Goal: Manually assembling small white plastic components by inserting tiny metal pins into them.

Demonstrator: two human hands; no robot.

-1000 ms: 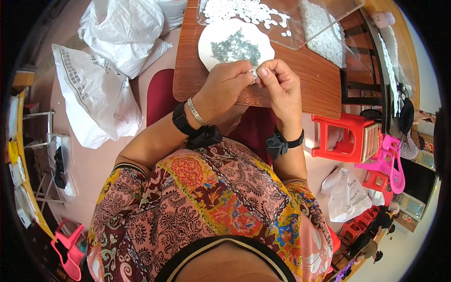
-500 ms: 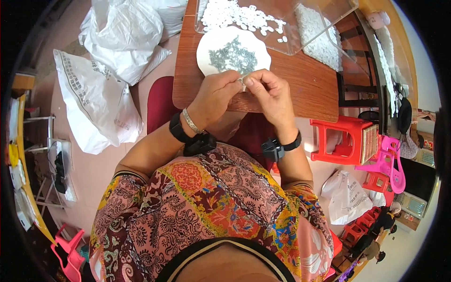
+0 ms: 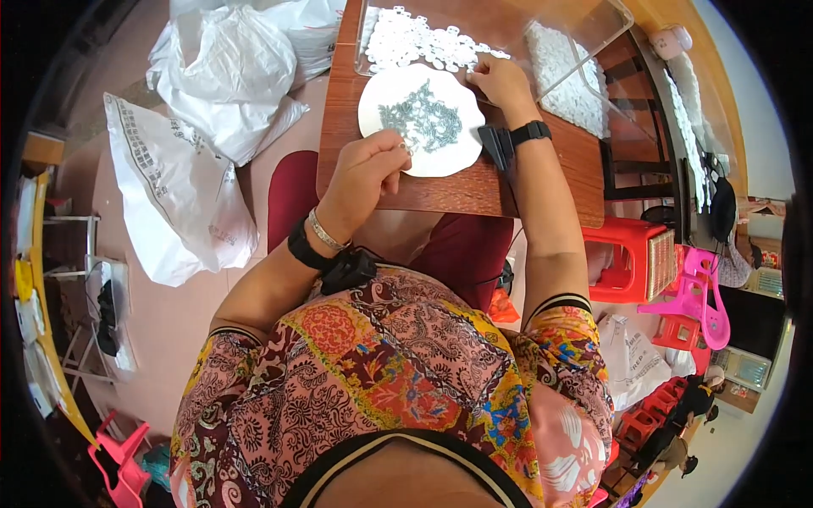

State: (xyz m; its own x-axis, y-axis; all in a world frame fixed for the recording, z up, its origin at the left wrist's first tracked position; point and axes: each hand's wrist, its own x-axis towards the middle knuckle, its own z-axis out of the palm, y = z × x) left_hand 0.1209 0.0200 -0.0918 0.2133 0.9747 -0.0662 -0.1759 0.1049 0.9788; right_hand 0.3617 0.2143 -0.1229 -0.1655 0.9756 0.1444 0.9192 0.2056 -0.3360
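A white plate (image 3: 373, 89) with a wavy rim carries a heap of small grey metal pieces (image 3: 440, 123). At the plate's near left edge, my left hand (image 3: 370, 169) is closed in a pinch; whatever its fingertips hold is too small to name. My right hand (image 3: 506, 83) reaches past the plate's far right side to the loose white plastic pieces (image 3: 419, 41) in a clear tray (image 3: 508, 25). Its thumb and forefinger are drawn together beside the nearest pieces, and what lies between them is hidden.
The brown wooden table (image 3: 559, 182) bears the plate and tray. A block of packed white pieces (image 3: 567, 80) sits at the right. White sacks (image 3: 224, 76) stand on the floor at left. A red stool (image 3: 631, 254) and a pink chair (image 3: 699, 292) are at right.
My hands were together at the plate's near edge and have parted. The right has moved forward and right to the white pieces; the left has shifted slightly left and nearer me.
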